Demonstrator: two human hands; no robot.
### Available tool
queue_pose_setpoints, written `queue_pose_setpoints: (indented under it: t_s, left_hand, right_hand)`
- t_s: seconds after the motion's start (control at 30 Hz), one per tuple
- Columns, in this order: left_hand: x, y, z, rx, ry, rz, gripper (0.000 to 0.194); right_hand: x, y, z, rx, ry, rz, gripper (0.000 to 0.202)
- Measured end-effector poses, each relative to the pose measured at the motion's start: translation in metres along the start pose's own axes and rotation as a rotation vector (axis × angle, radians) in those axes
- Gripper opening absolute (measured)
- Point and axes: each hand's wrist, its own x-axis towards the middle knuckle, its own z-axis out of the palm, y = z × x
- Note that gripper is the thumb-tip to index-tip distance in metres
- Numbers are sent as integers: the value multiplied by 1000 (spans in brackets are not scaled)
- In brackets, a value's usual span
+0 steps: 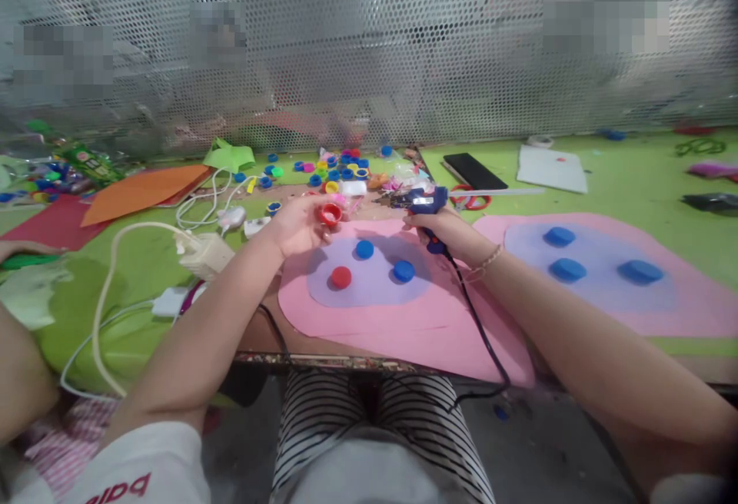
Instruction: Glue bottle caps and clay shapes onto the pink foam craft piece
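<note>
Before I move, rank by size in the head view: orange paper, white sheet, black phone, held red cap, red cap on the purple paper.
Orange paper
White sheet
Black phone
Held red cap and flat-lying red cap on the purple paper: too alike to rank.

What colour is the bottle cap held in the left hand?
The cap in the left hand is red, seen in the head view.

I have the red bottle cap point(330, 214) raised, well back from the front edge of the bench point(631, 177), its hollow side tilted toward my view. Right of it I see the blue glue gun point(437, 198), nozzle pointing left, pale glue stick point(501, 191) behind, black cord point(482, 329) trailing past that edge.
</note>
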Motion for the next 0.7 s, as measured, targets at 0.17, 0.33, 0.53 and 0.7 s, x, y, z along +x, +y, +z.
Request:
queue_pose_setpoints:
  t_s: [0.17, 0.33, 0.53, 0.7]
  left_hand:
    - [2, -6, 0, 92, 16, 81, 5]
    - [9, -17, -3, 443, 68, 174, 6]
    - [15, -26, -3, 994, 165, 228, 9]
    - [16, -25, -7, 1080, 170, 281, 11]
  right_hand:
    - [-1, -2, 1, 116, -8, 17, 15]
    - [-1, -6, 2, 285, 7, 19, 13]
    - [-2, -12, -2, 446, 36, 105, 13]
    - [-2, -15, -7, 477, 40, 264, 4]
